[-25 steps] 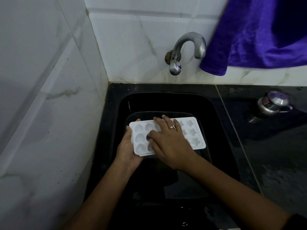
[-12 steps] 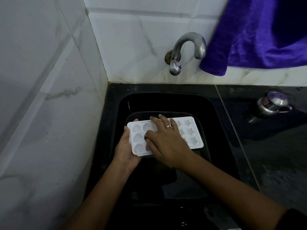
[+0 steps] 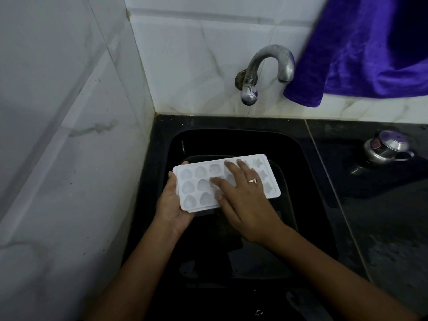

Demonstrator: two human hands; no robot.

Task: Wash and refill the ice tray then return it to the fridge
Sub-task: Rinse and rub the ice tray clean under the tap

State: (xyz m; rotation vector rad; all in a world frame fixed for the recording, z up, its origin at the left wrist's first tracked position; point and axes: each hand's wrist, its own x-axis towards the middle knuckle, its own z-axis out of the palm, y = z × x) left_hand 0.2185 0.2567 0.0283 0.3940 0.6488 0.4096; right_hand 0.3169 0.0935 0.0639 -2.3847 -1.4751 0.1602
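Observation:
A white ice tray point(image 3: 194, 184) with heart and star shaped cells is held over the black sink point(image 3: 305, 163), cells facing up. My left hand point(image 3: 172, 205) grips its left end from below, thumb on the edge. My right hand point(image 3: 243, 195), with a ring on one finger, lies flat across the middle of the tray, fingers spread and rubbing the cells. A metal tap point(image 3: 266, 72) juts from the tiled wall above the sink; no water runs from it.
A purple towel point(image 3: 370, 49) hangs at the upper right beside the tap. A small steel lidded pot point(image 3: 386, 148) stands on the black counter to the right. White marble tiles point(image 3: 69, 135) wall in the left side. A dark basin sits under the tray in the sink.
My right hand slid rightward across the tray and its fingers straightened out. The tray shifted slightly left and tilted a little in my left hand.

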